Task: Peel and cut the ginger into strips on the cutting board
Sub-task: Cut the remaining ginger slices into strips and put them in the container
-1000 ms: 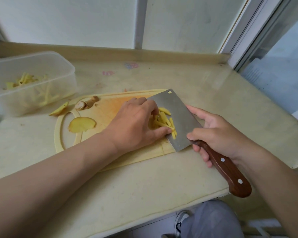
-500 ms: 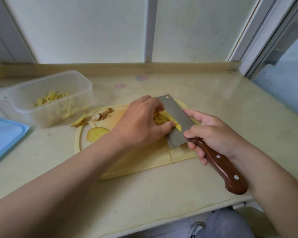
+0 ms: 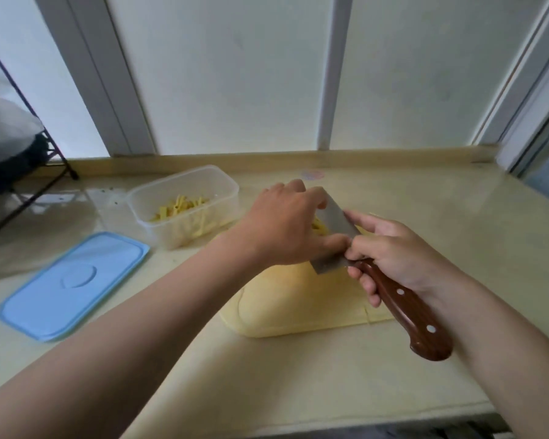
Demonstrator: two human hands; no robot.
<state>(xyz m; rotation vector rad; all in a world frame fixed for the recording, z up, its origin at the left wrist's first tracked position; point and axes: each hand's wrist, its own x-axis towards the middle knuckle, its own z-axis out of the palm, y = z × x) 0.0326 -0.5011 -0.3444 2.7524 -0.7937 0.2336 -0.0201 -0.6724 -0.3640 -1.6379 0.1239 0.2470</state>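
Nearest, over the cutting board [image 3: 298,308], the right hand [image 3: 400,258] grips the cleaver [image 3: 334,220] by its handle, the blade pointing away and leftward. The left hand [image 3: 286,226] curls over the ginger strips [image 3: 319,228], apparently clamping them to the blade. The container [image 3: 184,204] lies beyond-left, nearer the left hand. The loaded blade has lifted toward it since half a second ago.

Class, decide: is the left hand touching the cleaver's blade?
Touching. Head view: the left hand clamps ginger strips against the cleaver blade, thumb lying across the steel.
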